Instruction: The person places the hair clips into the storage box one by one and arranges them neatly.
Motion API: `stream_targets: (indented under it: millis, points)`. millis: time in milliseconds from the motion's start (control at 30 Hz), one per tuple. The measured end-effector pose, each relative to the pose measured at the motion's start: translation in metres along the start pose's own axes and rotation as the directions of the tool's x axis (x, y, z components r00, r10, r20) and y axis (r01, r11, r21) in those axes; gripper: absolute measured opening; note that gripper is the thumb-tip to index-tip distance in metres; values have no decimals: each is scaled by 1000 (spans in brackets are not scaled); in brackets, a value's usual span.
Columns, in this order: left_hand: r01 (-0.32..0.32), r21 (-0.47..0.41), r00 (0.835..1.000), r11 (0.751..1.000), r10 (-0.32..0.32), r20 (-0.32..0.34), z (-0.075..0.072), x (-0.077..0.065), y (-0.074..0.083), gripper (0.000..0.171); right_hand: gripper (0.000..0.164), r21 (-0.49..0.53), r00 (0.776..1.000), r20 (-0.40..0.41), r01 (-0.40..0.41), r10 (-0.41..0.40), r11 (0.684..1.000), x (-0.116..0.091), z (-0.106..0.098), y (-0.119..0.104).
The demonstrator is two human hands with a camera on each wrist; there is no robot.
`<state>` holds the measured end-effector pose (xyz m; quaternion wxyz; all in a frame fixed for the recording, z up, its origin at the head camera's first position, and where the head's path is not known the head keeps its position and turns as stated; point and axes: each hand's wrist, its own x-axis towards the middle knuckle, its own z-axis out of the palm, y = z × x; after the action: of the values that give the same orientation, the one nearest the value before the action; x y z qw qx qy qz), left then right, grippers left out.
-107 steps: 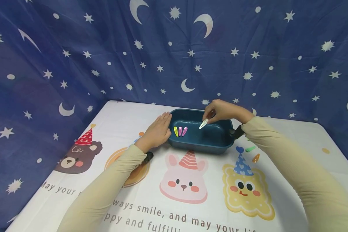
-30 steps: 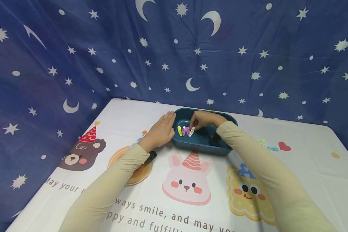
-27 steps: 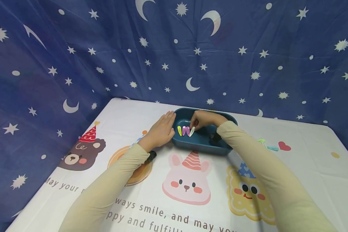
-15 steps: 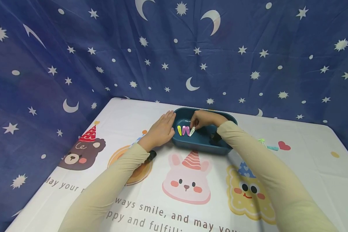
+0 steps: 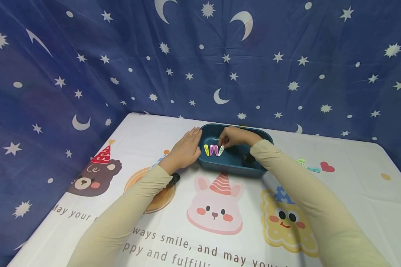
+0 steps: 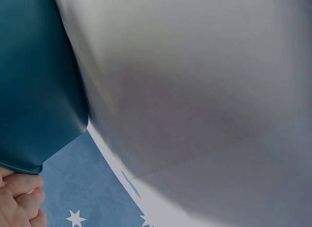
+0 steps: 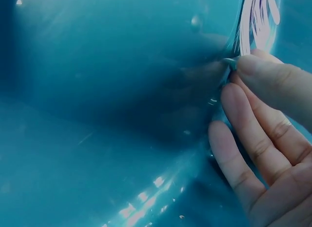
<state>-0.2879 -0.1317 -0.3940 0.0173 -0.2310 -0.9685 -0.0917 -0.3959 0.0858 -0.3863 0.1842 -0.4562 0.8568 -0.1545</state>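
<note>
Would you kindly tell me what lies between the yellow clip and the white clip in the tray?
In the head view, two purple clips lie side by side between the yellow clip and the white clip.

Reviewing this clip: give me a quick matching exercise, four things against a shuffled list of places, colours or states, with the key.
1. left hand
2. right hand
3. leftmost clip
4. heart print

A. yellow
B. pinching the white clip
C. red
D. at the left end of the box

Pairs: 1-D, 2-B, 3-A, 4-C
</note>
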Motion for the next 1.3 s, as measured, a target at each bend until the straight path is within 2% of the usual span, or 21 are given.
stream_targets:
  millis: [500, 800, 1067, 1300]
  points:
    - [-8, 4, 1000, 1000, 8, -24, 1, 0, 0, 61, 17, 73, 1000, -20, 7, -6, 997, -4, 0, 3]
    - [-10, 6, 1000, 1000, 10, -24, 3, 0, -1, 61, 21, 145, 999, -31, -16, 20, 989, -10, 0, 10]
    - [-13, 10, 999, 1000, 13, -30, 3, 0, -1, 61, 28, 275, 997, -44, -43, 57, 960, -17, -4, 13]
    - [-14, 18, 1000, 1000, 15, -22, 2, -1, -1, 61, 33, 343, 998, -29, -49, 63, 938, -21, -8, 15]
